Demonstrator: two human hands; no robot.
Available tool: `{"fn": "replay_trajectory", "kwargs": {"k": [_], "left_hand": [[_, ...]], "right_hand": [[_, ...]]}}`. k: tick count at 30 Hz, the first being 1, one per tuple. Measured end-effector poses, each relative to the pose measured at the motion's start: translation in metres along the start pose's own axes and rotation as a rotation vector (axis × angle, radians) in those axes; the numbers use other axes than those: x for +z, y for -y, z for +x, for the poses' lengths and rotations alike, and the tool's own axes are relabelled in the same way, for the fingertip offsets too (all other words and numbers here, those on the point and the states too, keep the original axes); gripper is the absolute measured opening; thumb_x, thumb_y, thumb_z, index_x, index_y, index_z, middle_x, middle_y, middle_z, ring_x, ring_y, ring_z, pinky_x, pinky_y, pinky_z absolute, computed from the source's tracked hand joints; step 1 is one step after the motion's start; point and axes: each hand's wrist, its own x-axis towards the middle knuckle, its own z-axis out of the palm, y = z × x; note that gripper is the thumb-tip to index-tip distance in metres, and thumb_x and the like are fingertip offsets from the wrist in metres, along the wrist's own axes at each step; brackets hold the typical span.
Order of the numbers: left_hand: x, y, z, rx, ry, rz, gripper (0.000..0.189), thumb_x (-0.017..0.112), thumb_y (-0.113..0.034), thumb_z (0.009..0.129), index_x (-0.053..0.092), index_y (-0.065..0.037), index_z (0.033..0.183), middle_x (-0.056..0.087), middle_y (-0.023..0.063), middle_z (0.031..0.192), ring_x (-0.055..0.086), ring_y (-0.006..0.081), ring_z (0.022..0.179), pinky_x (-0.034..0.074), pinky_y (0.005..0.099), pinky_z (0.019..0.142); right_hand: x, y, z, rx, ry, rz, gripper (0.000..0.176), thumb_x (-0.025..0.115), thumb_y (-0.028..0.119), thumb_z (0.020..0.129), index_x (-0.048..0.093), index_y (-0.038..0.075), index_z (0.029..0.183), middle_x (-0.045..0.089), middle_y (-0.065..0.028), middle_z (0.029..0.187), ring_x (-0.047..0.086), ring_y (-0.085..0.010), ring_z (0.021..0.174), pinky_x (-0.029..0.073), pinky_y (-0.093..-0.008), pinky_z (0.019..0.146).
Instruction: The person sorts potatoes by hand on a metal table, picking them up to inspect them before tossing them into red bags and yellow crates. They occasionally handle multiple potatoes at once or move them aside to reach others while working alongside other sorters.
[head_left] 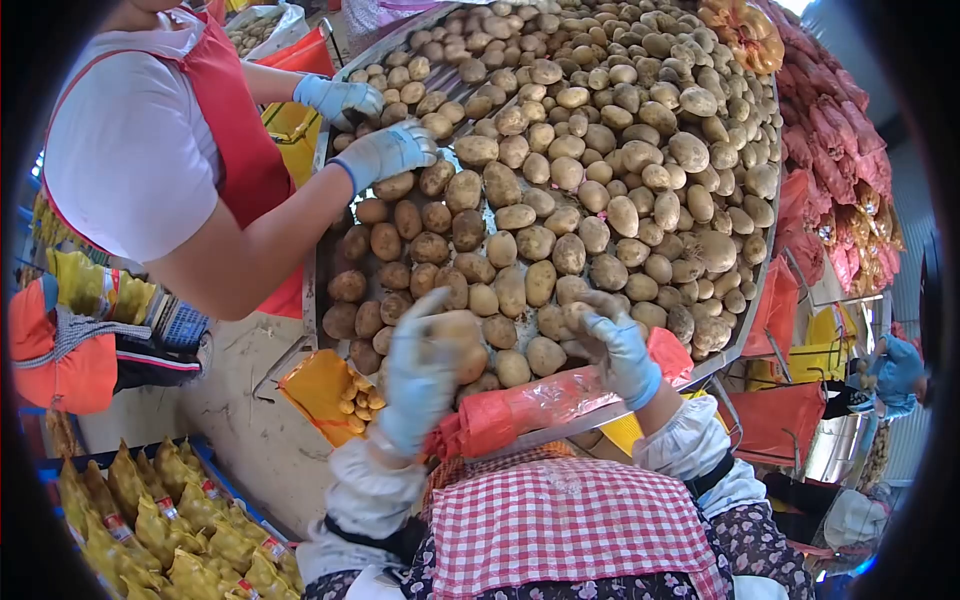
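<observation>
My left hand (415,375), in a light blue glove and smeared by motion, is closed around a potato (456,334) over the near edge of the heap. My right hand (618,350), gloved the same way with dirty fingertips, curls around another potato (576,317) at the front of the pile. Loose potatoes (566,174) of many sizes cover the metal sorting table (745,335). Between my wrists lies a rolled bundle of red mesh bags (530,405) along the table's near edge.
At the left, a co-worker in a red apron (240,120) has both gloved hands (385,155) among the potatoes. An orange bag (330,395) of small potatoes hangs at the near corner. Filled yellow bags (190,525) stand lower left; red sacks (825,130) are stacked at right.
</observation>
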Motion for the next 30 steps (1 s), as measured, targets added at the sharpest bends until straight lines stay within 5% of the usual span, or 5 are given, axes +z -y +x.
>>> {"fn": "replay_trajectory", "kwargs": {"k": [2, 11, 21, 24, 30], "left_hand": [[0.029, 0.018, 0.034, 0.77, 0.228, 0.762, 0.044, 0.064, -0.022, 0.083, 0.054, -0.006, 0.123, 0.057, 0.0176, 0.115, 0.055, 0.0354, 0.104, 0.043, 0.046, 0.093], [-0.051, 0.069, 0.01, 0.36, 0.325, 1.39, 0.069, 0.063, -0.039, 0.079, 0.042, -0.018, 0.141, 0.032, 0.0179, 0.149, 0.027, 0.0429, 0.136, 0.015, 0.0547, 0.114], [-0.049, 0.05, 0.054, 0.301, 0.059, 1.486, 0.065, 0.066, -0.033, 0.076, 0.048, -0.01, 0.134, 0.037, 0.0208, 0.143, 0.028, 0.0422, 0.135, 0.021, 0.0537, 0.112], [-0.004, 0.02, 0.019, 0.13, 0.675, 1.263, 0.052, 0.059, -0.03, 0.082, 0.051, -0.009, 0.129, 0.043, 0.0186, 0.138, 0.036, 0.04, 0.13, 0.028, 0.0528, 0.108], [-0.038, 0.065, -0.048, 0.422, 0.486, 1.183, 0.034, 0.058, -0.026, 0.084, 0.063, -0.012, 0.115, 0.055, 0.0107, 0.127, 0.047, 0.0351, 0.123, 0.033, 0.0508, 0.105]], "right_hand": [[0.011, -0.009, 0.002, 0.138, 0.291, 0.8, 0.044, 0.055, 0.034, 0.093, 0.051, 0.007, 0.128, 0.059, -0.0118, 0.121, 0.059, -0.0292, 0.11, 0.055, -0.0422, 0.079], [-0.031, 0.019, -0.02, 0.248, 0.357, 0.937, 0.051, 0.051, 0.022, 0.091, 0.042, 0.009, 0.14, 0.058, -0.0144, 0.125, 0.064, -0.0273, 0.094, 0.054, -0.0289, 0.056], [0.022, 0.035, 0.011, 0.058, 0.131, -1.52, 0.049, 0.06, 0.047, 0.086, 0.058, 0.004, 0.111, 0.067, -0.0174, 0.104, 0.065, -0.0313, 0.096, 0.05, -0.0402, 0.085], [0.033, 0.011, 0.015, -0.042, 0.301, -1.482, 0.048, 0.06, 0.047, 0.083, 0.06, 0.007, 0.11, 0.066, -0.0181, 0.104, 0.063, -0.0358, 0.098, 0.049, -0.0431, 0.085], [0.028, 0.015, 0.019, 0.019, 0.345, -1.527, 0.042, 0.06, 0.043, 0.083, 0.061, 0.01, 0.109, 0.066, -0.0162, 0.1, 0.063, -0.0349, 0.095, 0.05, -0.0436, 0.081]]}}
